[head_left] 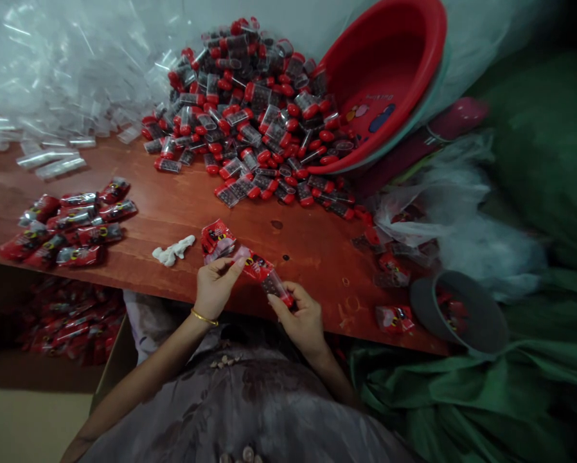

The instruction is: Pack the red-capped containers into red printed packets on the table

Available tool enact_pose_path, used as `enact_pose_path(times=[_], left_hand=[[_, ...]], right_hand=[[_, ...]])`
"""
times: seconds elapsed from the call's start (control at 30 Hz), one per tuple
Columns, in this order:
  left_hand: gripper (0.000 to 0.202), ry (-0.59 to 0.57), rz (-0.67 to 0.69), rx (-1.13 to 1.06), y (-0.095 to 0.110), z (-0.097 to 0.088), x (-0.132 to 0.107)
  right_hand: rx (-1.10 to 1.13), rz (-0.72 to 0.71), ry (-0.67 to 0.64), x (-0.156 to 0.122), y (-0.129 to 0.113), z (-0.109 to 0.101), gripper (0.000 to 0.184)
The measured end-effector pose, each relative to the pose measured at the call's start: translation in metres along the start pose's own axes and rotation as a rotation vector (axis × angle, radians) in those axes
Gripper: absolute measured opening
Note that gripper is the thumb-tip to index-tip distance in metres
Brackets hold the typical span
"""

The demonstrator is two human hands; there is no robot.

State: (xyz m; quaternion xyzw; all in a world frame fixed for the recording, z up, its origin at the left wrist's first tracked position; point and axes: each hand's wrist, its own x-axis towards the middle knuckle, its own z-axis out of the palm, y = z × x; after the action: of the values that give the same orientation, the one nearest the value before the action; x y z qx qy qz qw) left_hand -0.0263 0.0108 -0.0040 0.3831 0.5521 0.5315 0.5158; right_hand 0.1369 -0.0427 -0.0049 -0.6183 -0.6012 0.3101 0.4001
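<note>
"Far left, what's there?"
"A heap of clear plastic pieces [52, 83] crowds the back of the table [163, 199]! In front lies a cluster of filled packets [71, 225], and below the edge more red packets [71, 321] pile up."

"Moving right?"
"A white lump [173, 251], then loose red wrappers [216, 239] just beside the left hand [216, 286]."

"And the grip?"
"Left thumb and fingers pinch a red wrapper [256, 261]; the right hand [305, 321] pinches a container [273, 285] near its red end. It's between the hands, at the table's near edge, its far end meeting the wrapper. Inside it or under it? Can't tell!"

"What's in the way?"
"Behind them, a mound of red-capped containers [254, 109] blocks the back, running up to a tilted red basin [389, 45]. Far right, a clear bag [471, 218] bulges above a grey tub [421, 302], one red-printed packet [395, 319] beside it."
</note>
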Motion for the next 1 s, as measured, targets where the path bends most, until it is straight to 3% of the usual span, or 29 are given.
enact_pose_path(times=[0.2,0.37,0.7,0.83,1.0], left_hand=[[0.024,-0.028,-0.039,-0.014,-0.003,0.001,0.001],[0.029,-0.031,-0.094,-0.085,-0.003,0.003,0.003],[0.028,0.009,-0.079,-0.097,0.003,0.007,-0.001],[0.031,-0.047,-0.139,-0.226,0.005,0.013,-0.005],[0.035,0.032,-0.178,-0.286,0.000,0.017,-0.004]], right_hand=[[-0.042,-0.031,0.000,0.003,0.005,-0.001,0.017],[0.100,0.039,-0.071,0.008,0.006,-0.002,0.018],[-0.145,-0.155,0.053,0.003,0.011,0.004,0.018],[-0.161,-0.183,0.080,0.003,0.011,0.006,0.018],[-0.075,-0.140,0.048,0.003,0.006,0.008,0.017]])
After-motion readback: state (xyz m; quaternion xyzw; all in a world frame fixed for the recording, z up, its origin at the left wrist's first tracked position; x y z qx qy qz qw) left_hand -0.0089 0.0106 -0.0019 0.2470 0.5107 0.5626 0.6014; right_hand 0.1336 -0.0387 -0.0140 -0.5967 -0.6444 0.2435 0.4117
